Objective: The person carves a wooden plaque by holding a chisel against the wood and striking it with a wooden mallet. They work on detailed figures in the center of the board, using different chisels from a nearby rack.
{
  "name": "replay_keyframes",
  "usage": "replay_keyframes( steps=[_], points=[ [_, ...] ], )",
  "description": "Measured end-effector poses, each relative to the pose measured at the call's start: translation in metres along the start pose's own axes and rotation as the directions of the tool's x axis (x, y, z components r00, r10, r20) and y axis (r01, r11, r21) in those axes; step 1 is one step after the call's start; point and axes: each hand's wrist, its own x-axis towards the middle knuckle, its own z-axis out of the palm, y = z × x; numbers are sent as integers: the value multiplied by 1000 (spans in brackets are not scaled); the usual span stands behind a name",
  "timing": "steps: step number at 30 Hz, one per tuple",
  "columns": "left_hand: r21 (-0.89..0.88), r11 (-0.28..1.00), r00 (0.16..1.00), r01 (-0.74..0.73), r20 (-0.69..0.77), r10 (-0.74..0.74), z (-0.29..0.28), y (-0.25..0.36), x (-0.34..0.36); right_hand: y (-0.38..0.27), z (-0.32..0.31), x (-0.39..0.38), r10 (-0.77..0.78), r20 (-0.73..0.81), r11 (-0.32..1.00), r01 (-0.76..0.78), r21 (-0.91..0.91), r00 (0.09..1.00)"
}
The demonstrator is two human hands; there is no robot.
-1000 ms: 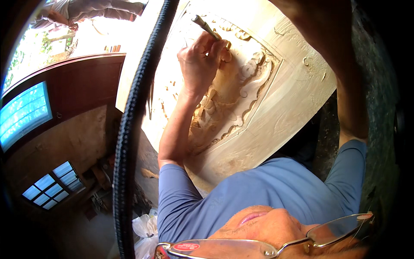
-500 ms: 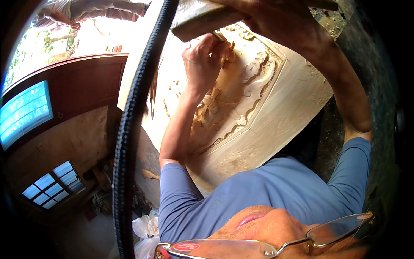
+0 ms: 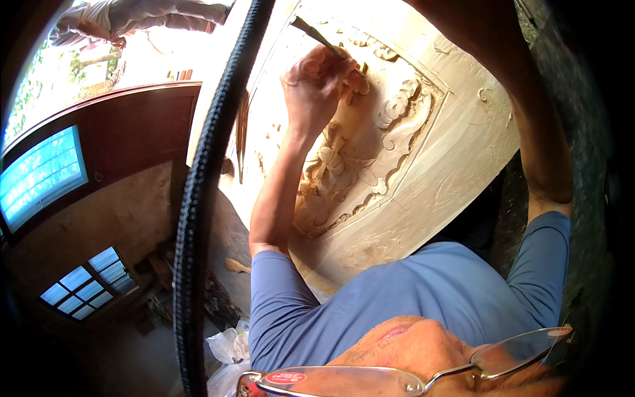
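Observation:
A wide pale wood panel (image 3: 456, 172) lies in front of me, its middle carved in relief with flowers, scrolls and a wavy border. My left hand (image 3: 317, 74) is closed around a slim chisel (image 3: 311, 32) and rests over the carved part. The chisel's upper end sticks out above the fist, tilted to the left; its cutting end is hidden by the fingers. My right forearm (image 3: 536, 126) rises along the right side and leaves through the top edge, so the right hand and anything in it are out of sight. Carved flowers (image 3: 329, 157) lie just below my left wrist.
A thick black braided cable (image 3: 221, 112) crosses the view on the left. Slim tools (image 3: 242, 142) lie by the panel's left edge. Beyond are a dark red wooden panel (image 3: 142, 126), another person (image 3: 159, 14), a plastic bag (image 3: 230, 347) and a wooden piece (image 3: 237, 266) low down.
My right hand, holding a wooden mallet over the chisel, has lifted up out of the picture. The chisel's upper end is now uncovered. My left hand has stayed nearly in place.

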Motion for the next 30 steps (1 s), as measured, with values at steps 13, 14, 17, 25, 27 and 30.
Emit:
replay_keyframes(
  steps=[13,14,17,25,27,30],
  points=[
    [450,831,918,-327,-59,393,15,6,-5,19,13,-34,-246,204,965,260,-43,947],
    [481,807,904,-343,-63,422,13,-3,-1,18,12,-32,-234,192,968,247,-44,953],
    [227,958,972,-172,-117,203,11,-4,1,21,8,-31,-164,178,982,177,-60,970],
    [327,930,976,-168,-79,205,12,4,-2,7,-2,-13,13,147,993,-29,113,989],
    [492,820,938,-293,-20,347,15,7,-4,15,-6,-10,-61,434,997,34,69,899],
    [500,810,931,-306,-21,364,14,4,-3,25,-6,-25,-66,450,981,140,-133,891]
  ],
)
